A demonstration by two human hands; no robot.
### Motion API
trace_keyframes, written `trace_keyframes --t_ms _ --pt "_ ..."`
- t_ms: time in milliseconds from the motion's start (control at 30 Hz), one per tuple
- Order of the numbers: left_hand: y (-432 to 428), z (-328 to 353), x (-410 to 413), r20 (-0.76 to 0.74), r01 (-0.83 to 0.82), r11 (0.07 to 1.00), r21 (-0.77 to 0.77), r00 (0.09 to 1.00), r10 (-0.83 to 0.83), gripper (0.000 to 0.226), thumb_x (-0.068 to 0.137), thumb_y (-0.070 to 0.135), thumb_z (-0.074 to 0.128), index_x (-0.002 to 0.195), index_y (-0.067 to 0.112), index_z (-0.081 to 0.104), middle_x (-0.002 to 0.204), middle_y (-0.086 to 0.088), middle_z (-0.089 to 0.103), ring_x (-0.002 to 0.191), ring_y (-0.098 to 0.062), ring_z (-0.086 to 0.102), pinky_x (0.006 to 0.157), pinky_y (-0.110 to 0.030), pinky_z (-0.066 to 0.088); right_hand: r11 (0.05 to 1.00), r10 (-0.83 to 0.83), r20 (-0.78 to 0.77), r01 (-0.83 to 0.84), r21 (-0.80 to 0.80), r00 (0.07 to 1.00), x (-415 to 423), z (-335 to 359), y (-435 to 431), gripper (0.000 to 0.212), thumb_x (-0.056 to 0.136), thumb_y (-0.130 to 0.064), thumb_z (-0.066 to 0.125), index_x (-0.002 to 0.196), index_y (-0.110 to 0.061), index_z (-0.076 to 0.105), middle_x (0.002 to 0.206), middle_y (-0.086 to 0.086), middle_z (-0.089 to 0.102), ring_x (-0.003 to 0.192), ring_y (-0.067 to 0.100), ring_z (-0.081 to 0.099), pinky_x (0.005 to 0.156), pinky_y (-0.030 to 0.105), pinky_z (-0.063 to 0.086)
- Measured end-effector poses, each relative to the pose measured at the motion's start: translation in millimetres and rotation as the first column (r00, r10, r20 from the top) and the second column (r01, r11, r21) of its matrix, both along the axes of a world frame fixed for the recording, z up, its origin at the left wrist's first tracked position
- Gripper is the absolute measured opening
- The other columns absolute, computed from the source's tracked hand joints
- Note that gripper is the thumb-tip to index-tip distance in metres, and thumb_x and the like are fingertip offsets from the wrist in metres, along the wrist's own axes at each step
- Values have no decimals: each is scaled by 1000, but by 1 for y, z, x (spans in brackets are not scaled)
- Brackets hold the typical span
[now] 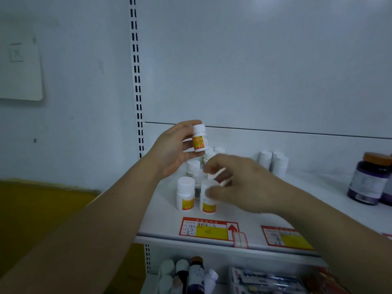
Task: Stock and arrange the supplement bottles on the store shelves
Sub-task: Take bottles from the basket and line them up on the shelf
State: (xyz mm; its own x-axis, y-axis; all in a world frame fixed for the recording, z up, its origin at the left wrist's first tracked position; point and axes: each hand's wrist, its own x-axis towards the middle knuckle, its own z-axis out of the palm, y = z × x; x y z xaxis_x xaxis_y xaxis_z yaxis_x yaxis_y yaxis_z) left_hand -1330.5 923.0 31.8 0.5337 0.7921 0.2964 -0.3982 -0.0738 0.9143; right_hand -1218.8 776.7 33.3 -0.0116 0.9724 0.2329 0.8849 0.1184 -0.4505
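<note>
Left hand (pixel 169 149) grips a raised bottle (pixel 199 138); right hand (pixel 239 183) pinches a shelf bottle (pixel 208 197), whose close neighbour (pixel 185 194) could be toppled.

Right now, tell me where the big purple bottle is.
The big purple bottle stands at the far right of the white shelf, right of three small white bottles at the back.

The shelf (pixel 254 221) at lower centre is smooth, white-painted metal with a matt finish. The bottles (pixel 185 194) on it are white plastic with a slight sheen and glossy orange-yellow labels. The price tags (pixel 209 229) along the front edge are printed paper. At far right, the jar (pixel 370 179) is dark, glossy plastic or glass; which cannot be told.
</note>
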Motion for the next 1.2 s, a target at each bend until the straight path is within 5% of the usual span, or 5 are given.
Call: trace_keyframes --t_ms 300,467,567,1033,1200 --pt "3 -1 1 42 56 998 -22 998 -55 29 95 0 44 105 21 61 103 -13 64 89 -29 65 67 -39 58 976 -209 -264 219 8 941 53 21 70 31 87 -27 65 117 -21 61 111 -3 62 86 17 61 83 33 52" --pt "3 1 -1 81 100 993 -59 992 -95 23 97 9 40 103 18 60 102 -13 66 86 -27 69 66 -37 57 948 -254 66 262 -181 965 67 17 101 54 92 -24 56 143 -22 40 139 3 46 75 21 58 59 27 47" --pt "5 -1 -1 59 64 998 -18 996 -63 20 96 7 45 101 21 58 96 -7 64 86 -24 67 65 -36 56 940 -196 296 265 -216 935 73 12 114 56 90 -22 55 144 -22 39 143 5 45 101 21 59 81 31 52" --pt "10 -4 4 -123 -136 989 65 982 143 29 94 1 46 104 22 64 106 -7 59 98 -23 59 83 -39 55 954 -256 401 296 -39 880 77 7 144 32 88 -24 59 117 -12 59 122 7 57 109 25 54 87 31 44" --pt "12 -7 2 -264 -292 910 293 891 371 30 91 4 51 113 21 64 109 1 60 88 -17 59 37 -4 33 923 -346 13 339 181 938 87 16 134 21 90 -20 53 110 -15 57 113 7 59 95 24 55 78 27 44"
